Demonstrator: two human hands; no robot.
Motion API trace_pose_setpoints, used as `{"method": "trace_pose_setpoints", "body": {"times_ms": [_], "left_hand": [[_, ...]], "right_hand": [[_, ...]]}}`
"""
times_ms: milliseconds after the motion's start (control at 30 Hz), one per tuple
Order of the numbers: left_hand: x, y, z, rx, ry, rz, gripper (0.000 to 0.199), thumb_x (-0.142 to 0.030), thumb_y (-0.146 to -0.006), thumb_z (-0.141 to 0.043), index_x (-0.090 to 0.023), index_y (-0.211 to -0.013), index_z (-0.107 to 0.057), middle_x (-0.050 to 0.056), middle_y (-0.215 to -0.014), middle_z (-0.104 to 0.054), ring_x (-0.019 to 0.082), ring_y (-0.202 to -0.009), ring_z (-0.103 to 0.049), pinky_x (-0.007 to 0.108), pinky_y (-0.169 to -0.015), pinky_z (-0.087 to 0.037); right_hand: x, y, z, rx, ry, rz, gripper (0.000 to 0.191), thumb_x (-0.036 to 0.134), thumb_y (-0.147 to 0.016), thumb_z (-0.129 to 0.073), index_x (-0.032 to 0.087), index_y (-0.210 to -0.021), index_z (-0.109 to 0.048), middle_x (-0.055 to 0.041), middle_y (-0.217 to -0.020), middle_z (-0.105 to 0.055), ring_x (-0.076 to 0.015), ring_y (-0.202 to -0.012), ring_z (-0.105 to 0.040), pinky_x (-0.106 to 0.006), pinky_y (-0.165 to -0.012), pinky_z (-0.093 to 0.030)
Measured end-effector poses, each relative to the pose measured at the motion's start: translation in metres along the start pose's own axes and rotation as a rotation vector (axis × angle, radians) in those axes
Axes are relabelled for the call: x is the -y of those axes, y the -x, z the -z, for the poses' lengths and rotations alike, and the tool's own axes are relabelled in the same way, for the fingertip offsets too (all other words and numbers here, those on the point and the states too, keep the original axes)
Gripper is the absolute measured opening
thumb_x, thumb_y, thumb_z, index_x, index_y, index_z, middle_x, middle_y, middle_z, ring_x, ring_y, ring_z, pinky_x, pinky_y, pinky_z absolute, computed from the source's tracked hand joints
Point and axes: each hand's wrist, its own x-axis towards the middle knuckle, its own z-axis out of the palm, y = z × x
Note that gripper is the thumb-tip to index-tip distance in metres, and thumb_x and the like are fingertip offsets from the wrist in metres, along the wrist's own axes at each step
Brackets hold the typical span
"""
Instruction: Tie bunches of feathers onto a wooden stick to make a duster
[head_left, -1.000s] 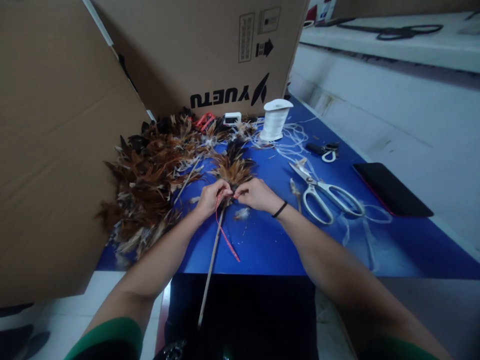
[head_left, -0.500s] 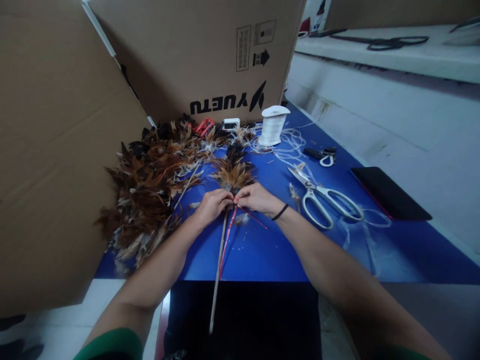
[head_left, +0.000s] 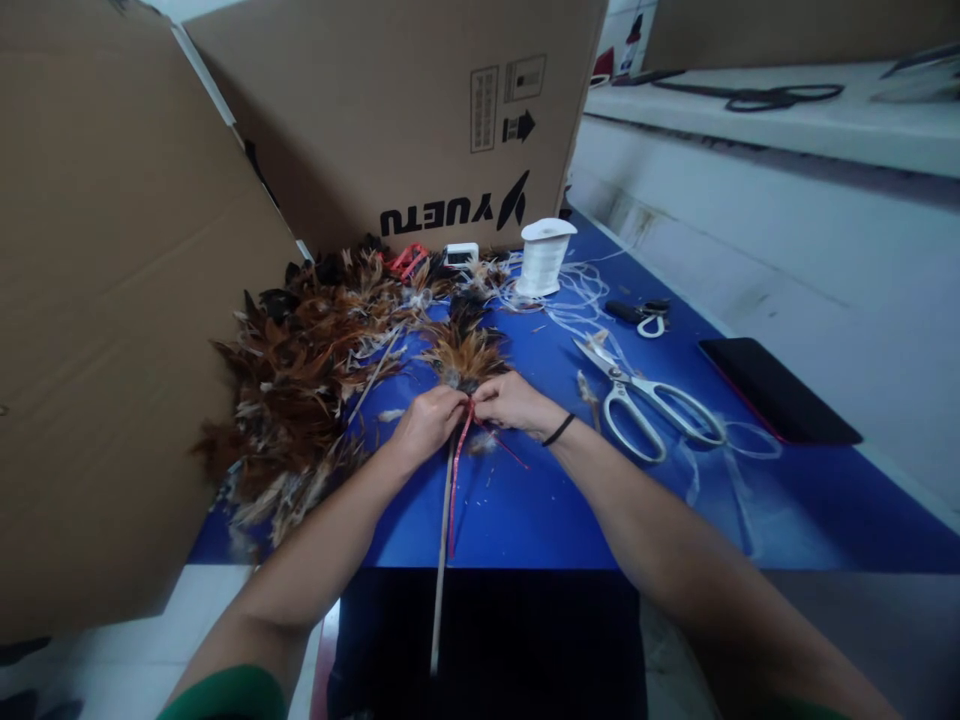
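A thin wooden stick (head_left: 442, 560) runs from a tuft of brown and black feathers (head_left: 466, 350) down past the table's front edge. My left hand (head_left: 427, 425) and my right hand (head_left: 514, 402) meet at the base of the tuft, fingers pinched together. Between them a red ribbon (head_left: 457, 480) is gripped by both hands where the feathers join the stick. One long end hangs beside the stick, and a thinner end slants out under my right hand. The fingertips partly hide the ribbon there.
A heap of brown feathers (head_left: 300, 380) lies at left by a cardboard box (head_left: 337, 120). To the right are large scissors (head_left: 630, 390), a small black-handled tool (head_left: 637, 314) and a dark tablet (head_left: 780, 388). A white spool (head_left: 544, 262) stands behind, among loose clear strips.
The hanging ribbon end has swung slightly right, and the stick's lower end has shifted a little right too. Both hands stay pinched at the tuft's base.
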Motion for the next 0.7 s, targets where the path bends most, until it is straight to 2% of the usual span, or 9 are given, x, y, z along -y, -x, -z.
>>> {"method": "trace_pose_setpoints", "body": {"times_ms": [100,233,333,400,500,700], "left_hand": [[0.0,-0.001,0.001,-0.002,0.017,0.029,0.015,-0.018,-0.088,-0.047,-0.016,-0.088,-0.062,0.005,-0.08,-0.064,0.013,-0.075,-0.06,0.025,-0.071,-0.048],[-0.001,-0.003,0.004,-0.017,0.067,0.05,0.012,-0.014,-0.085,-0.05,-0.016,-0.085,-0.062,0.004,-0.079,-0.064,0.013,-0.074,-0.06,0.024,-0.07,-0.047],[-0.001,-0.003,0.005,-0.038,0.079,0.053,0.011,-0.017,-0.086,-0.051,-0.016,-0.083,-0.061,0.004,-0.077,-0.063,0.013,-0.071,-0.059,0.023,-0.067,-0.046],[-0.001,-0.003,0.004,-0.041,0.089,0.058,0.014,-0.019,-0.087,-0.049,-0.016,-0.081,-0.061,0.004,-0.074,-0.062,0.012,-0.069,-0.058,0.023,-0.065,-0.045],[0.001,-0.002,0.004,-0.056,0.106,0.062,0.017,-0.02,-0.088,-0.047,-0.016,-0.08,-0.062,0.003,-0.072,-0.062,0.011,-0.067,-0.058,0.022,-0.064,-0.044],[0.0,-0.003,0.006,-0.077,0.113,0.105,0.011,-0.023,-0.085,-0.054,-0.016,-0.083,-0.063,0.003,-0.073,-0.065,0.011,-0.067,-0.06,0.021,-0.062,-0.043]], "right_hand": [[-0.001,-0.001,-0.001,-0.045,0.076,0.1,0.007,0.016,-0.06,-0.057,0.014,-0.063,-0.062,0.0043,-0.047,-0.051,-0.0067,-0.044,-0.043,-0.019,-0.044,-0.031],[-0.002,0.0,-0.001,-0.131,0.251,0.397,0.024,0.011,-0.061,-0.06,0.017,-0.084,-0.062,0.0031,-0.069,-0.059,-0.007,-0.058,-0.05,-0.018,-0.056,-0.037],[-0.001,0.0,0.002,-0.166,0.301,0.518,0.019,0.012,-0.066,-0.061,0.018,-0.083,-0.064,0.0009,-0.078,-0.059,-0.007,-0.061,-0.049,-0.02,-0.06,-0.038],[-0.002,-0.002,0.004,-0.196,0.261,0.53,0.008,0.016,-0.069,-0.061,0.017,-0.077,-0.066,-0.0008,-0.079,-0.059,-0.008,-0.064,-0.051,-0.021,-0.063,-0.039],[-0.004,-0.005,0.003,-0.192,0.101,0.498,0.006,0.02,-0.069,-0.061,0.016,-0.07,-0.065,-0.0007,-0.075,-0.059,-0.0085,-0.063,-0.052,-0.021,-0.061,-0.04],[0.003,-0.002,-0.007,-0.137,-0.368,0.232,0.007,0.02,-0.063,-0.058,0.016,-0.065,-0.054,0.0024,-0.06,-0.057,-0.0058,-0.046,-0.045,-0.018,-0.041,-0.029]]}}
